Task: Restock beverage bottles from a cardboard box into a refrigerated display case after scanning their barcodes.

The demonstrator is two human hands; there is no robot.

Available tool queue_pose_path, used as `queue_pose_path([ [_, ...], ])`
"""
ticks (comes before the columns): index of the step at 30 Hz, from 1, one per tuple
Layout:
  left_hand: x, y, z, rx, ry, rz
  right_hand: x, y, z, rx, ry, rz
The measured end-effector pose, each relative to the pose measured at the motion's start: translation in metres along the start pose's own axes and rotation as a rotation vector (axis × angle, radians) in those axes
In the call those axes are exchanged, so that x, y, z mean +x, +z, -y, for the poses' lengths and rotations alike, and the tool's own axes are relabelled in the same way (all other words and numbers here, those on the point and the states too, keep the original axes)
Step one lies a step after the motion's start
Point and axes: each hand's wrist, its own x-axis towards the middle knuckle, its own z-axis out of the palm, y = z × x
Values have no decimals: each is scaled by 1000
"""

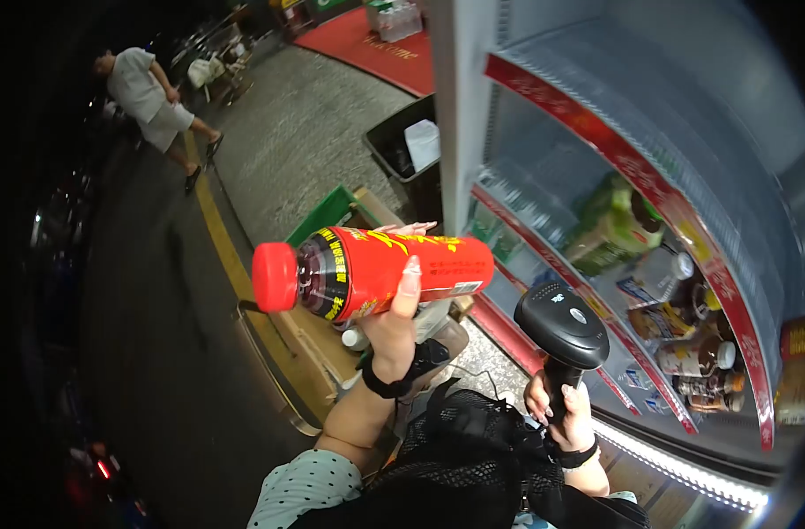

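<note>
My left hand (394,328) is wrapped round a red-labelled drink bottle (376,275) with a red cap. The bottle lies nearly level in the air, its cap pointing left and a barcode near its base on the right. Lower down, my right hand (563,413) grips the handle of a black barcode scanner (561,326), whose rounded head is uppermost. The scanner is apart from the bottle, to its right. Part of my left fingers is hidden behind the bottle. Black bands circle both wrists.
A fridge with red-edged shelves (632,172) stands on the right, holding several bottles (698,357). Behind the bottle are a green crate (332,212), cardboard (310,339) and a black bin (402,145). A person (147,97) walks at upper left. A red mat (367,44) lies farther off.
</note>
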Motion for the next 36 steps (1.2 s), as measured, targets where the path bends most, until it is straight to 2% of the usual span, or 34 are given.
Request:
queue_pose_path([
  [3,12,-54,27,91,-84,-40,16,4,-10,-30,72,-25],
  [4,20,-63,27,-79,-114,-83,20,7,-14,-69,76,-53],
  [8,48,-140,69,508,-203,-60,30,8,-27,-151,85,-109],
  [9,56,-151,81,654,-98,-68,32,8,-29,-164,96,-145],
  [10,65,-165,89,793,-90,0,34,10,-31,-183,99,-181],
  [12,79,-177,98,748,-256,46,37,10,-35,-134,83,-216],
  [13,84,-189,110,749,-266,55,39,12,-35,-115,81,-240],
  [15,84,-225,155,873,-313,245,40,14,-37,-106,80,-287],
  [16,82,-238,173,856,-422,242,40,16,-36,-104,79,-321],
  [20,64,-288,246,772,-506,212,42,21,-39,-95,43,-380],
  [24,44,-315,260,947,-681,314,41,18,-47,-118,3,-427],
  [28,35,-317,266,1092,-803,622,38,14,-56,-83,18,-489],
  [30,37,-321,270,1090,-765,698,36,15,-59,-72,21,-514],
  [32,44,-326,274,834,-969,724,33,16,-60,-67,13,-526],
  [33,65,-290,230,829,-1265,759,33,18,-58,-65,1,-539],
  [34,67,-290,230,829,-1264,762,34,19,-58,-65,-1,-541],
  [36,72,-294,228,824,-1548,654,34,20,-58,-67,-14,-542],
])
